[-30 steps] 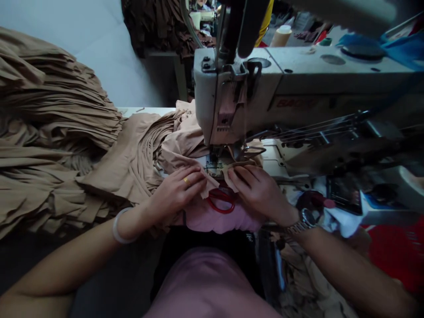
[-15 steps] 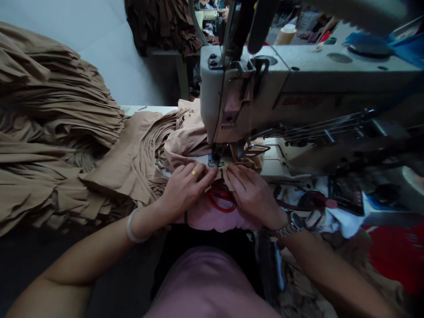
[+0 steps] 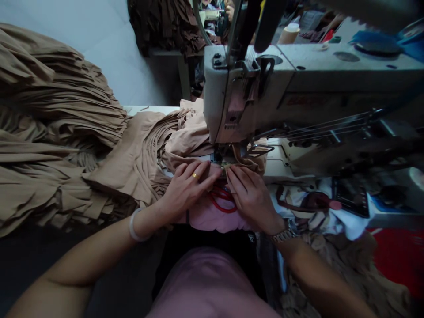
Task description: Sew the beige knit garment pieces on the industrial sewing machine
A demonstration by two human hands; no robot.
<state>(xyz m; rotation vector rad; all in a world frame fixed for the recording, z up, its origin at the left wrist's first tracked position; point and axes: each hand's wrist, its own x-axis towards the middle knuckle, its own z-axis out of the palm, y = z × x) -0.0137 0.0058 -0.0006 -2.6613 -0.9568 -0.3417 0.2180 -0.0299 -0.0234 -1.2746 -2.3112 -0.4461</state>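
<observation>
A worker's left hand (image 3: 188,187) and right hand (image 3: 251,198) pinch tan fabric (image 3: 188,145) between the fingers, just in front of an industrial sewing machine's (image 3: 248,92) presser foot (image 3: 220,154); what appear to be red-handled scissors (image 3: 221,201) rest on a pink top (image 3: 212,218).

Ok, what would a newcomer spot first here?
A heap of pleated tan fabric fills the left side, running to an industrial sewing machine at centre right. At the machine's bed, the left hand and right hand hold the fabric, with red-handled scissors just below them.
</observation>
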